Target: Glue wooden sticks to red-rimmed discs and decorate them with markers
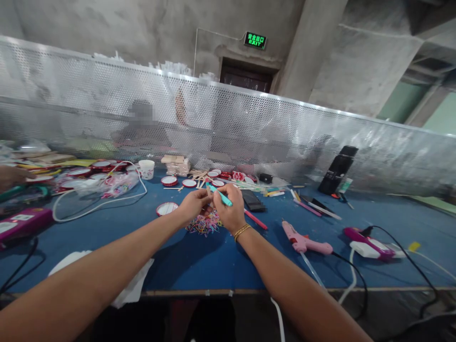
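Observation:
Over the middle of the blue table, both my hands are close together. My right hand is closed around a turquoise marker pen, its tip pointing up and left. Pinched in my left hand is a small wooden stick that meets the pen's tip end; its lower part is hidden by my fingers. Directly below lies a pile of colourful rubber bands. A round white disc with a red rim rests left of the pile, and a red pen lies by my right wrist.
A pink glue gun and a purple power strip with cables are on the right. Behind my hands are wooden sticks, a paper cup and a black phone-like slab. Another person's hand is at far left.

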Available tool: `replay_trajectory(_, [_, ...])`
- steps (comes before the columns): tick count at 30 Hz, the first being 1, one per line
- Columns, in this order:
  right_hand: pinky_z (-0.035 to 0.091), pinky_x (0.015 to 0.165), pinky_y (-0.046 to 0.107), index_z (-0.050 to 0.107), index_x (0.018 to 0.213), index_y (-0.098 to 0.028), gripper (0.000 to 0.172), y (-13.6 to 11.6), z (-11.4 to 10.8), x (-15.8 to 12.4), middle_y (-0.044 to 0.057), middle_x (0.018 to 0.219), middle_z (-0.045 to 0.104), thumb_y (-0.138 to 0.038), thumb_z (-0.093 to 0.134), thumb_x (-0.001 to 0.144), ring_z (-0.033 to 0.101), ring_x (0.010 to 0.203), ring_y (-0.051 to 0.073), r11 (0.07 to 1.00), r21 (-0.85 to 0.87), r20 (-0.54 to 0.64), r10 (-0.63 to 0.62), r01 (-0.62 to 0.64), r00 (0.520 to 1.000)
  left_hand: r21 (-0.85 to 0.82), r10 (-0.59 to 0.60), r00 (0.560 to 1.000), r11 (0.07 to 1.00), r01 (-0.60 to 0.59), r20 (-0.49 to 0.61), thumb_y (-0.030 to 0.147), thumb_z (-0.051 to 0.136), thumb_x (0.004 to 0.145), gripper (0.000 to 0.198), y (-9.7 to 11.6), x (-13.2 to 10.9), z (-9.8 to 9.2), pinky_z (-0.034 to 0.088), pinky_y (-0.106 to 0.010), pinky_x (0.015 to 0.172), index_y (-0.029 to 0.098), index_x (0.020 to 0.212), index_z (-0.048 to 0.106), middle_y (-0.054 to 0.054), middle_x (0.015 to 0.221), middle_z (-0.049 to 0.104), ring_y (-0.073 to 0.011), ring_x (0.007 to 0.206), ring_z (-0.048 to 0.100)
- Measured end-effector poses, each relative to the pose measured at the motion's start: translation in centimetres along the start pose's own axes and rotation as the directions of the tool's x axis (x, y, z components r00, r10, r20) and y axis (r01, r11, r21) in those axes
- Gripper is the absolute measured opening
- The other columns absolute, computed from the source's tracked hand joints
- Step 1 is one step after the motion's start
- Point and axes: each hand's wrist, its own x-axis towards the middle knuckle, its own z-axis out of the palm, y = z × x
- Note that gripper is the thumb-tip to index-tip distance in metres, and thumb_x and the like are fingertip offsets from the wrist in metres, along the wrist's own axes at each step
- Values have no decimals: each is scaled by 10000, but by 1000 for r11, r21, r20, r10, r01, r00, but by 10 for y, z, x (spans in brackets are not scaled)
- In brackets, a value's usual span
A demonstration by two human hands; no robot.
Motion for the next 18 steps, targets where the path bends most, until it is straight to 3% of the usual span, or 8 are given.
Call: replay_trajectory(18, [384, 790, 333, 548, 812, -203, 73, -3, 1, 0, 6, 760, 611, -257, 536, 860, 544, 756, 172, 1000, 24, 4, -12, 12, 1000, -34, 11, 1000, 999, -10, 12, 447, 758, 657, 374, 2, -3, -1, 408, -199, 461, 153, 733, 540, 37, 551, 536, -71, 453, 501])
